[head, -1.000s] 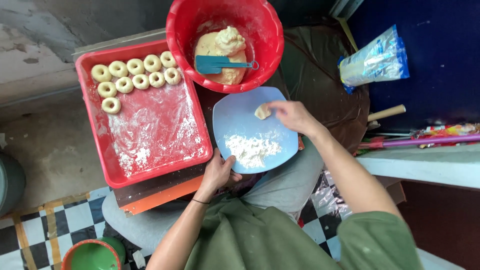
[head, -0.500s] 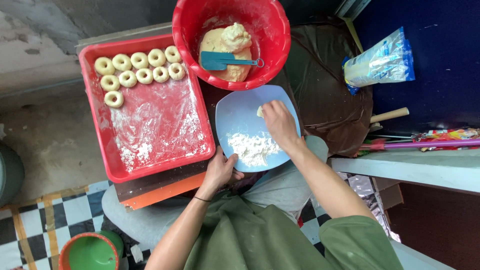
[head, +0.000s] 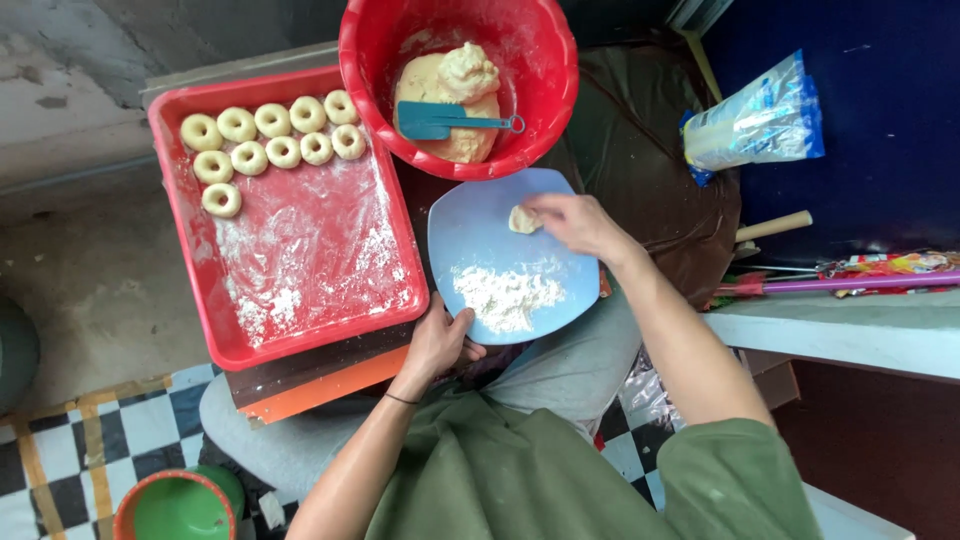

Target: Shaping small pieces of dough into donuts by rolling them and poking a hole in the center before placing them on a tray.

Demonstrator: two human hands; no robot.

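Note:
A light blue plate [head: 480, 225] rests on my lap with a heap of white flour [head: 508, 295] on its near half. My right hand [head: 575, 222] presses a small lump of dough [head: 522, 219] onto the plate's far part, fingers around it. My left hand [head: 438, 343] grips the plate's near left rim. Above the plate stands a red basin [head: 360, 60] holding a large mass of dough [head: 455, 85] and a teal scraper [head: 445, 121].
A red floured tray [head: 300, 250] at the left carries several ring-shaped dough pieces [head: 270, 140] along its far end. A plastic bag [head: 755, 125] lies at the right, a wooden stick [head: 772, 227] below it. A green bucket [head: 180, 505] stands on the checkered floor.
My right hand has moved left and down onto the plate, pressing the dough lump against it. The left hand has stayed on the rim.

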